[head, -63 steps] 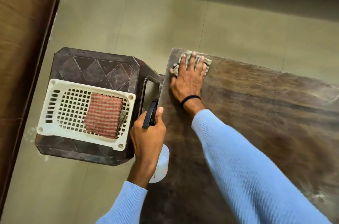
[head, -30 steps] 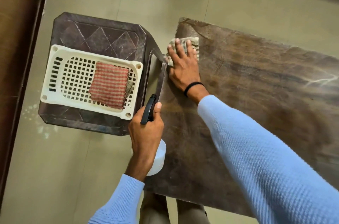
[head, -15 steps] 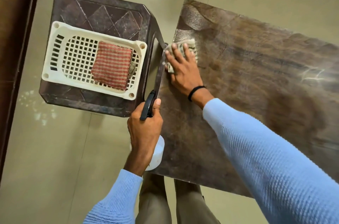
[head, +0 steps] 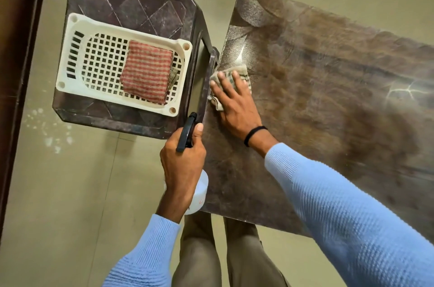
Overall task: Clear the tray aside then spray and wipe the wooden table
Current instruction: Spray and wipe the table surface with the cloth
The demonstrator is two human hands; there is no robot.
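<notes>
since two seconds ago the right hand (head: pixel 234 103) and its rag (head: pixel 238 71) have slid from the table's (head: pixel 328 75) far left corner back along the left edge, and now sit roughly midway down that edge. the left hand (head: pixel 183 164) has kept its grip on the bottle (head: pixel 199 190) by the same edge, closer to the person.

the right hand lies flat on the rag, fingers straight and slightly spread, pressing it onto the table top. the rag shows beyond the fingertips and past the thumb side, its left end right at the table's edge. a black band (head: pixel 254 135) circles that wrist.

the left hand is curled round the bottle's neck, thumb laid up beside the black trigger head. the white body hangs below the hand at the table's near left corner; whether it touches the table cannot be told.

the tray (head: pixel 70 51), cream and perforated, rests on a dark stool (head: pixel 131 2) just left of the table, on the stool's near half. a folded red striped cloth (head: pixel 145 70) lies in the tray's right half, with a greyish bit poking out from under its right side.

the table's far left corner has a wet sheen. both sleeves (head: pixel 352 228) are light blue. pale specks mark the floor (head: pixel 70 192) left of the stool.
</notes>
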